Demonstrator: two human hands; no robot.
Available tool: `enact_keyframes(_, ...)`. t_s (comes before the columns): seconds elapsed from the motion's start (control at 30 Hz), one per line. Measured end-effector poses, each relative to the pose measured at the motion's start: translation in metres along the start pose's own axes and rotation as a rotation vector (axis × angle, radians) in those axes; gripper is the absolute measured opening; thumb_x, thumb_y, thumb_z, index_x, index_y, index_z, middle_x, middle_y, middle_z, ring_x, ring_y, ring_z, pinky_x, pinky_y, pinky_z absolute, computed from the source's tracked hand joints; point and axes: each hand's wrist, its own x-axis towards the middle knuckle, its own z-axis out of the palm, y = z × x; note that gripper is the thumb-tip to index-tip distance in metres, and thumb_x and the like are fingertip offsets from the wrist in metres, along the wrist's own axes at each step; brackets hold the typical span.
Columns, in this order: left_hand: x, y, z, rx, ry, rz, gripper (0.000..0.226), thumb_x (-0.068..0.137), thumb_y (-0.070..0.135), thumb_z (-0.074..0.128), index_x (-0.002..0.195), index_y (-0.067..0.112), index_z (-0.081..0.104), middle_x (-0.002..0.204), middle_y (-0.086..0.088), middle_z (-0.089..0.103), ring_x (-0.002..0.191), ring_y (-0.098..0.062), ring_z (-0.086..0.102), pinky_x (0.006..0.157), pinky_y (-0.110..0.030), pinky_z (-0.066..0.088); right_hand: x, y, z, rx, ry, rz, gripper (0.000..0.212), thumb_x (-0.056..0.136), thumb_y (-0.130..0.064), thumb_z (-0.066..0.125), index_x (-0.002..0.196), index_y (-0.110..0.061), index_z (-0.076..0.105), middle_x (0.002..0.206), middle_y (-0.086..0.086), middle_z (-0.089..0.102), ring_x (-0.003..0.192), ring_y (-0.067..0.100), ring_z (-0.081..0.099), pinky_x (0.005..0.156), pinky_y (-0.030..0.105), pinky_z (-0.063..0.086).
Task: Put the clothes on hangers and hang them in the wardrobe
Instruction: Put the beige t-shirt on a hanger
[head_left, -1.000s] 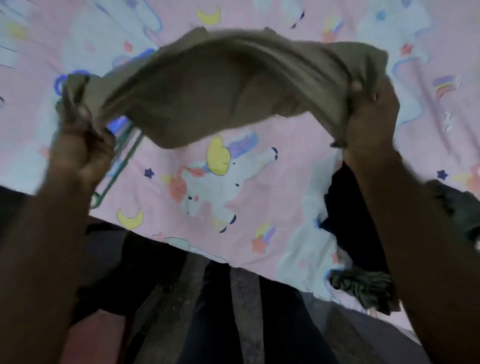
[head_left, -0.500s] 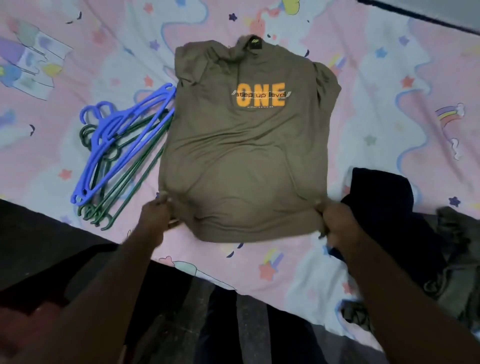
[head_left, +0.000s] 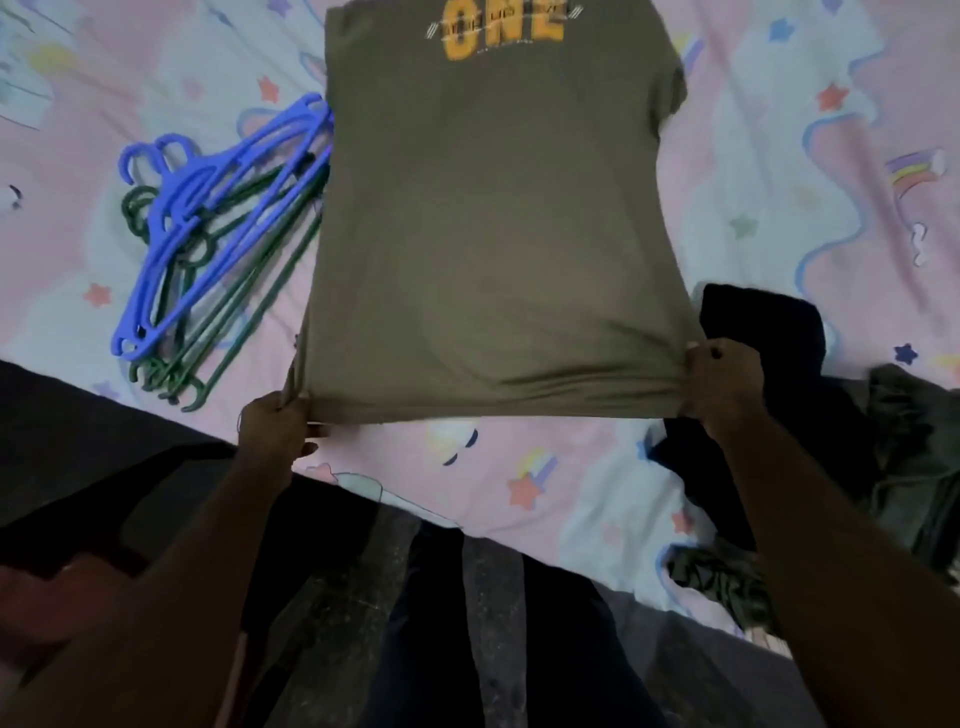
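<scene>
An olive T-shirt (head_left: 488, 218) with an orange "ONE" print lies spread front-up on the pink patterned bedsheet (head_left: 779, 156). My left hand (head_left: 275, 431) pinches its lower left hem corner. My right hand (head_left: 722, 379) grips the lower right hem corner, and the hem is stretched taut between them. A pile of blue hangers (head_left: 208, 208) on top of green hangers (head_left: 244, 312) lies on the sheet just left of the shirt, with the shirt's edge over their ends. The shirt's collar is cut off at the top of the view.
A dark navy garment (head_left: 758, 332) lies right of the shirt, partly behind my right forearm. More dark green clothes (head_left: 914, 447) are heaped at the right edge. The bed's near edge runs diagonally, with dark floor (head_left: 363, 597) and my legs below it.
A second ago the shirt was bunched in the air between both hands. It was then laid flat on the bed, and now its hem is pulled closer to me and stretched.
</scene>
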Motion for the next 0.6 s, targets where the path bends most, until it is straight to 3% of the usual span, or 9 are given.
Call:
enact_keyframes(0.1, 0.008, -0.024, -0.009, 0.107, -0.015, -0.05, 0.024, 0.096, 0.016, 0.054, 0.104, -0.006, 0.06, 0.079, -0.017, 0.065, 0.063, -0.029, 0.063, 0.058, -0.038, 0.051, -0.006, 0.006, 0.002, -0.192, 0.001, -0.059, 0.027, 0.094, -0.016, 0.053, 0.07, -0.007, 0.044, 0.066, 0.004, 0.045, 0.072, 0.028, 0.048, 0.063, 0.033, 0.033)
enact_keyframes(0.17, 0.008, -0.029, -0.016, 0.283, -0.015, -0.018, 0.024, 0.092, 0.014, 0.057, 0.105, -0.007, 0.061, 0.084, -0.022, 0.067, 0.067, -0.033, 0.065, 0.066, -0.046, 0.055, -0.013, 0.001, 0.005, -0.256, 0.028, -0.064, 0.005, 0.089, -0.014, 0.054, 0.087, -0.01, 0.052, 0.088, 0.008, 0.057, 0.083, 0.03, 0.053, 0.069, 0.035, 0.039)
enact_keyframes(0.27, 0.001, -0.02, -0.019, 0.677, 0.109, 0.174, 0.033, 0.09, 0.02, 0.062, 0.116, 0.0, 0.06, 0.109, -0.023, 0.065, 0.101, -0.04, 0.061, 0.086, -0.045, 0.049, -0.024, -0.008, 0.021, -0.421, 0.138, -0.237, 0.033, 0.088, -0.013, 0.052, 0.118, -0.001, 0.052, 0.125, 0.021, 0.051, 0.108, 0.043, 0.052, 0.084, 0.047, 0.045)
enact_keyframes(0.33, -0.005, -0.014, -0.012, 0.795, 0.16, 0.365, 0.044, 0.09, 0.026, 0.062, 0.126, 0.003, 0.054, 0.122, -0.024, 0.055, 0.114, -0.042, 0.051, 0.093, -0.049, 0.043, -0.034, -0.015, 0.034, -0.553, 0.27, -0.406, 0.042, 0.083, -0.02, 0.049, 0.12, -0.001, 0.051, 0.13, 0.025, 0.05, 0.114, 0.046, 0.05, 0.089, 0.05, 0.043)
enact_keyframes(0.37, -0.008, -0.012, -0.007, 0.834, 0.169, 0.442, 0.045, 0.089, 0.025, 0.062, 0.128, 0.005, 0.053, 0.125, -0.023, 0.051, 0.116, -0.042, 0.048, 0.094, -0.051, 0.041, -0.042, -0.02, 0.045, -0.561, 0.25, -0.485, 0.047, 0.079, -0.024, 0.05, 0.12, -0.002, 0.053, 0.129, 0.026, 0.052, 0.116, 0.046, 0.051, 0.092, 0.051, 0.043)
enact_keyframes(0.47, -0.006, -0.008, 0.016, 0.932, 0.091, 0.589, 0.053, 0.086, 0.022, 0.064, 0.133, 0.004, 0.048, 0.135, -0.023, 0.045, 0.119, -0.044, 0.044, 0.094, -0.053, 0.039, -0.069, -0.028, 0.093, -0.457, -0.045, -0.715, 0.057, 0.075, -0.027, 0.053, 0.123, 0.002, 0.059, 0.124, 0.031, 0.057, 0.12, 0.049, 0.053, 0.096, 0.058, 0.047)
enact_keyframes(0.57, -0.001, -0.01, 0.034, 1.145, -0.127, 0.655, 0.07, 0.081, 0.033, 0.07, 0.141, 0.014, 0.04, 0.147, -0.017, 0.035, 0.129, -0.04, 0.037, 0.101, -0.053, 0.038, -0.102, -0.043, 0.14, -0.526, -0.43, -0.525, 0.066, 0.083, -0.028, 0.059, 0.144, -0.01, 0.042, 0.147, 0.025, 0.036, 0.138, 0.042, 0.032, 0.106, 0.052, 0.039)
enact_keyframes(0.6, 0.002, -0.01, 0.036, 1.209, -0.189, 0.651, 0.073, 0.08, 0.036, 0.071, 0.143, 0.018, 0.039, 0.15, -0.015, 0.031, 0.132, -0.038, 0.034, 0.105, -0.052, 0.035, -0.11, -0.046, 0.154, -0.549, -0.472, -0.441, 0.072, 0.084, -0.032, 0.063, 0.149, -0.017, 0.034, 0.152, 0.022, 0.026, 0.14, 0.04, 0.025, 0.107, 0.051, 0.037)
